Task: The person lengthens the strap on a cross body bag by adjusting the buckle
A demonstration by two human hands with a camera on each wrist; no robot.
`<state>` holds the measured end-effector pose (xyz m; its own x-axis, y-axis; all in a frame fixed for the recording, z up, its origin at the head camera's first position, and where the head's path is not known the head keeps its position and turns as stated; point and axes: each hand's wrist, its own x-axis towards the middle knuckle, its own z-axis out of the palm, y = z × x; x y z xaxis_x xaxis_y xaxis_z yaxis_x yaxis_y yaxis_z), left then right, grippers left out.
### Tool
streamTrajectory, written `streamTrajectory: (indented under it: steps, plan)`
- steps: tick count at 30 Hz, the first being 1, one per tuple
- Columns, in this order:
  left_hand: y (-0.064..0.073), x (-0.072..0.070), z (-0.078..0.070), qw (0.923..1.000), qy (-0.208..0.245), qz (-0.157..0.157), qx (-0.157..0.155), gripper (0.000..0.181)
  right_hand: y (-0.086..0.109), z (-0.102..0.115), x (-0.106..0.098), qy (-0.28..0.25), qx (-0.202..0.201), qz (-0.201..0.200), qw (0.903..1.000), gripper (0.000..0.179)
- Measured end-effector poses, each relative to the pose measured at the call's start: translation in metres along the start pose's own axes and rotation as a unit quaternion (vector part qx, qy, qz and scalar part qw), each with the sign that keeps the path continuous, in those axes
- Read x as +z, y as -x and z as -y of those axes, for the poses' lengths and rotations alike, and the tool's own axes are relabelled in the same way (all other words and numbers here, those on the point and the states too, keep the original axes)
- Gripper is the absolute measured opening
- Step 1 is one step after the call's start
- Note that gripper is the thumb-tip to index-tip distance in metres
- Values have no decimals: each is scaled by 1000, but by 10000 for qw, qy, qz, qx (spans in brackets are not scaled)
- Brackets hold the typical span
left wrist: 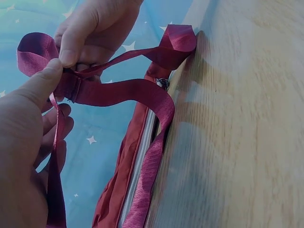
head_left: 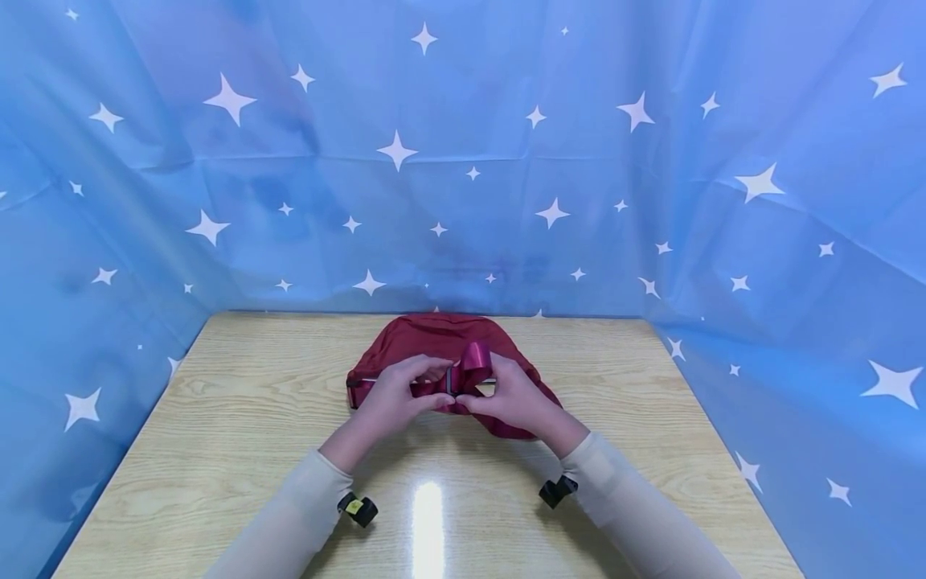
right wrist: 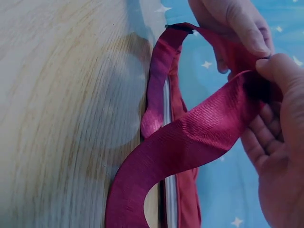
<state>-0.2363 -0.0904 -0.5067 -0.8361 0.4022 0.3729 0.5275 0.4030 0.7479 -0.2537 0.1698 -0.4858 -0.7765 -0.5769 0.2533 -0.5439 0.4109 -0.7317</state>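
Note:
A dark red waist bag (head_left: pixel 441 330) lies toward the back of the wooden table, with a pale zipper (right wrist: pixel 167 204) along its edge. Both hands are raised over its front side, thumbs almost meeting. My left hand (head_left: pixel 394 392) pinches the bag's shiny wine-red strap (left wrist: pixel 118 92) beside a dark buckle piece (right wrist: pixel 256 88). From the other side my right hand (head_left: pixel 514 396) pinches the strap at the same spot, and a loop of it stands up between the hands. Fingers partly cover the buckle piece. In the right wrist view the loose strap curves down toward the table.
The light wood table (head_left: pixel 239 450) reaches back to a blue curtain (head_left: pixel 463 201) with white stars, which also hangs along both sides. A small black camera is strapped at each wrist. A bright light reflection (head_left: pixel 428 531) shows on the tabletop near the front.

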Motion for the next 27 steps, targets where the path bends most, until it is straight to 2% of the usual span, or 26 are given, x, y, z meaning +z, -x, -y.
streamTrajectory:
  steps: [4,10,12,15,18,23,27]
  plan:
    - [0,0,2,10000,25,-26,-17,48,0,1,-3,-61,-80,63,9999,42]
    - [2,-1,3,9999,21,-91,-82,47,-5,11,-14,-1018,-228,-54,9945,65]
    - [2,-1,3,9999,3,-119,-116,46,-8,17,-18,-1011,-416,-96,9940,61]
    - [3,-1,3,9998,-1,-129,-161,47,-12,27,-22,-564,-695,-184,9958,49]
    - [2,-1,3,9997,-7,-76,-216,47,-14,33,-23,-266,-758,-258,9964,42]
    - [3,-1,3,9997,-73,-55,-206,48,-12,38,-19,-499,-595,-354,9963,41]
    - [5,-3,3,9994,-299,-79,-155,49,-12,39,-15,-735,-503,-539,9946,39]
